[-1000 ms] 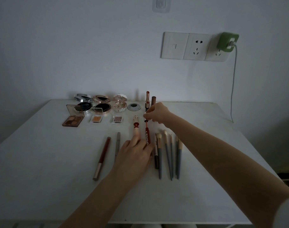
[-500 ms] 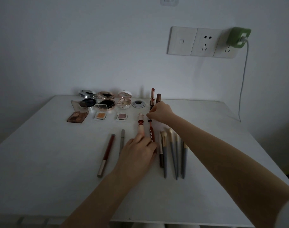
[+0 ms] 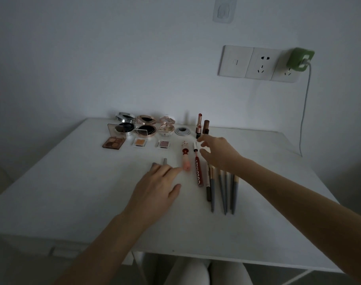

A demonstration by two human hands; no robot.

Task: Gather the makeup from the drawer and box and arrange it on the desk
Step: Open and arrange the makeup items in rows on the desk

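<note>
Makeup lies in rows on the white desk. My right hand hovers with spread fingers just right of the red lip gloss tube, holding nothing. My left hand rests flat with fingers apart, its forefinger near the foot of the pink figurine tube, and it covers two pencils; only a grey tip shows. Several grey-handled brushes lie to the right. Two lipsticks stand upright at the back, beside open compacts and eyeshadow palettes.
A grey cable grommet sits in the desk near the back. Wall sockets carry a green charger whose cable hangs down behind the desk's right edge. My knees show under the front edge.
My right hand has let go of the red lip gloss tube and opened beside it. My left hand has slid left off the tubes, over the pencils. The camera tilted down.
</note>
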